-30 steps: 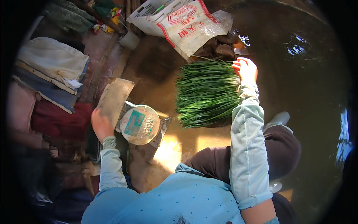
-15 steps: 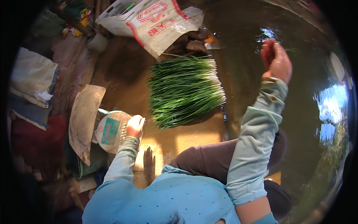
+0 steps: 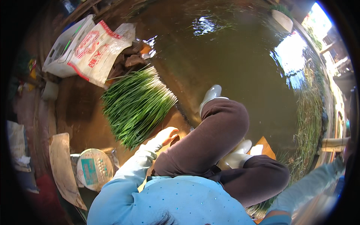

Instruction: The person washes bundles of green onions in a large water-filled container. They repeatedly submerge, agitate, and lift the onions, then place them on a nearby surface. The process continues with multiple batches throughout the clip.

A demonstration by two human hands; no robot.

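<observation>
A wide bundle of chives (image 3: 138, 107), green with white ends, lies on the brown board to my front left. My left hand (image 3: 168, 136) hovers between the bundle's near edge and my bent knee. Its fingers reach out loosely, with nothing seen in them. Left of that arm stands a round-faced weighing scale (image 3: 94, 169) with a keypad and teal label; a curved pan (image 3: 64, 170) sits beside it. My right arm (image 3: 311, 187) stretches out to the far right. The right hand (image 3: 349, 148) is dark and blurred at the picture's rim, its fingers unreadable.
A white plastic crate (image 3: 62, 56) with a printed sack (image 3: 95, 52) over it stands at the back left. Murky water (image 3: 240, 63) spreads ahead and right of the board. Loose grass stalks (image 3: 309, 112) line the right bank. A white boot (image 3: 210, 95) is ahead.
My view has turned right. My left hand has left the scale and moved toward my knee. My right arm has swung from over the water to the far right.
</observation>
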